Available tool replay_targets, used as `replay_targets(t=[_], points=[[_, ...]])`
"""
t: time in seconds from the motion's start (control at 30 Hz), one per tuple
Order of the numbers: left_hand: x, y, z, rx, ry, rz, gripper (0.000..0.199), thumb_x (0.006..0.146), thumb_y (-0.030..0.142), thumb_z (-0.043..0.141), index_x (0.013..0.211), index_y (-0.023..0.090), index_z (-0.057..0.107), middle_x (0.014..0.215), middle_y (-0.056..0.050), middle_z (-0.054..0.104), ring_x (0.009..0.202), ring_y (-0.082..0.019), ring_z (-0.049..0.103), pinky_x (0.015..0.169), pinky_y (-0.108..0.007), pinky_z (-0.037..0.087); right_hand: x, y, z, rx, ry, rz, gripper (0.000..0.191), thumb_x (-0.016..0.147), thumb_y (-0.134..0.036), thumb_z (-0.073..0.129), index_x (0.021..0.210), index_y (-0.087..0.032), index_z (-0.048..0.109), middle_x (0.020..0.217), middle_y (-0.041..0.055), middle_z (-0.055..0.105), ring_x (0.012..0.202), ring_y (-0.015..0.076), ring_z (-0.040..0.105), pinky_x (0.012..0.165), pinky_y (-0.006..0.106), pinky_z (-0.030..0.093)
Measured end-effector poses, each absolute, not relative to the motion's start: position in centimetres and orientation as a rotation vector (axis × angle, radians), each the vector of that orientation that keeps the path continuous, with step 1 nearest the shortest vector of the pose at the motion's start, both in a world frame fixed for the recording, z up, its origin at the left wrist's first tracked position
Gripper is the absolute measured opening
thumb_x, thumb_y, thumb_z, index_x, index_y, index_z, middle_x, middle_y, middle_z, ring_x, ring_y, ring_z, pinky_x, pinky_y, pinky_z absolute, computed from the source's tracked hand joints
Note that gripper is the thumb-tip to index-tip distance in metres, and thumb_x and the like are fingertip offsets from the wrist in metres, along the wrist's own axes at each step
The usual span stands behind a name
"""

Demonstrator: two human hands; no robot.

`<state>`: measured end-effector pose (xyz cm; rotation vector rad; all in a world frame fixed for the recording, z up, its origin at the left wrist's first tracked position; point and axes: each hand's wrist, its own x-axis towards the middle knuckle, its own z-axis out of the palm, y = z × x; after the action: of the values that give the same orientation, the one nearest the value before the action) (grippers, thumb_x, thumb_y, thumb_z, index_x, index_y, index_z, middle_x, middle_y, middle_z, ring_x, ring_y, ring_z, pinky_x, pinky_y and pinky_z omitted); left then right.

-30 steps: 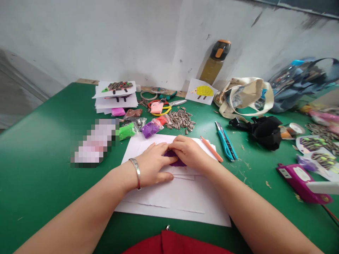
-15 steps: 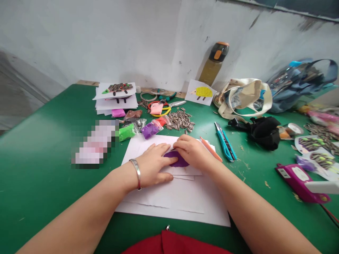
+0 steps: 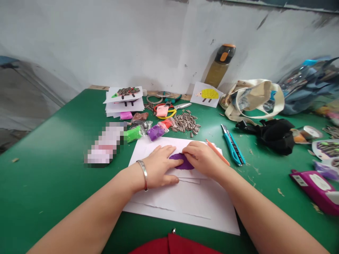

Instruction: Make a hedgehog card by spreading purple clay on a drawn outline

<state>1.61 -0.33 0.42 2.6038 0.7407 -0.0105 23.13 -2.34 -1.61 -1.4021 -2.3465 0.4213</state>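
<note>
A flat purple clay oval [image 3: 185,163] lies on a small white paper on top of larger white sheets [image 3: 159,197]. My left hand [image 3: 161,165], with a silver bangle at the wrist, rests spread on the paper, and its index finger touches the oval. The fingers of my right hand [image 3: 198,155] are closed at the oval's upper right edge; whatever they pinch is hidden. An orange pencil [image 3: 217,152] lies just beyond my right hand. Striped sunflower seeds [image 3: 186,122] are heaped behind the sheets, beside purple [image 3: 156,132] and green [image 3: 135,134] clay packets.
Scissors [image 3: 182,106] lie behind the packets and a teal cutter [image 3: 232,145] to the right. Finished seed pictures [image 3: 124,98] are stacked at the back left. A bottle [image 3: 220,65], a cream bag [image 3: 254,98], a black item [image 3: 277,135] and a magenta tool [image 3: 316,190] stand or lie rightward.
The whole view has shifted, so the table's things appear further right and slightly lower. Both hands stay at the purple oval with almost the same pose.
</note>
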Motion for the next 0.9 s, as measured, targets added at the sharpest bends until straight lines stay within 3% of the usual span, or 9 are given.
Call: replay_targets(t=[0.57,0.9], points=[[1.3,-0.1,-0.9,2.625,0.765,-0.016,0.061,0.078,0.052,0.066,0.133,0.028,0.055,0.149,-0.015,0.035,0.135,-0.040,0.031,0.109,-0.060,0.025,24.0,-2.4,-1.1,-1.531,-2.349,0.433,0.023,0.085,-0.010,0.049,0.079,-0.021,0.069,0.081,0.0020,0.065,0.077,0.0156,0.058,0.070,0.028,0.036],[1.1,0.0,-1.5,2.628,0.752,0.017,0.061,0.079,0.053,0.065,0.133,0.028,0.055,0.149,-0.014,0.036,0.135,-0.040,0.032,0.109,-0.060,0.025,24.4,-2.5,-0.9,-1.568,-2.330,0.447,0.023,0.082,-0.009,0.050,0.078,-0.021,0.069,0.081,0.0019,0.065,0.077,0.0162,0.058,0.076,0.030,0.038]])
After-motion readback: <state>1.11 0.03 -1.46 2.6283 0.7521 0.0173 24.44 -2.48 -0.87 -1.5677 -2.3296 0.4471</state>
